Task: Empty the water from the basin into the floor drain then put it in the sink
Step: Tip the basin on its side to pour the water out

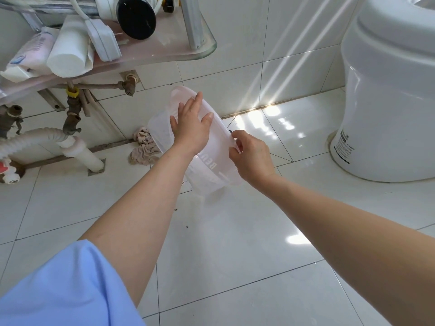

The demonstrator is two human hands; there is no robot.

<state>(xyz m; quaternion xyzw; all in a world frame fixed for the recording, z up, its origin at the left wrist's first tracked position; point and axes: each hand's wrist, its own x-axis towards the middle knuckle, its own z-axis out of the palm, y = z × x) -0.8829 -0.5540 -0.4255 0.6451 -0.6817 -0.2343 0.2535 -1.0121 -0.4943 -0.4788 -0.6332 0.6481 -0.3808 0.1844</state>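
Basin (219, 147) held tipped steeply over the floor (235, 255), near the wall. Left hand (190, 128) lies flat and open on its underside; right hand (251, 156) has a closed grip on the rim. Judged mid-pour or just emptied. Drain hidden behind basin; remaining water unclear; sink out of view.

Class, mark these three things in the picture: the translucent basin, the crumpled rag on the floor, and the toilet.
basin (219, 147): head view, on its side wall between the two hands.
rag (143, 149): head view, on its bunched middle.
toilet (386, 95): head view, on the white bowl's outer side.
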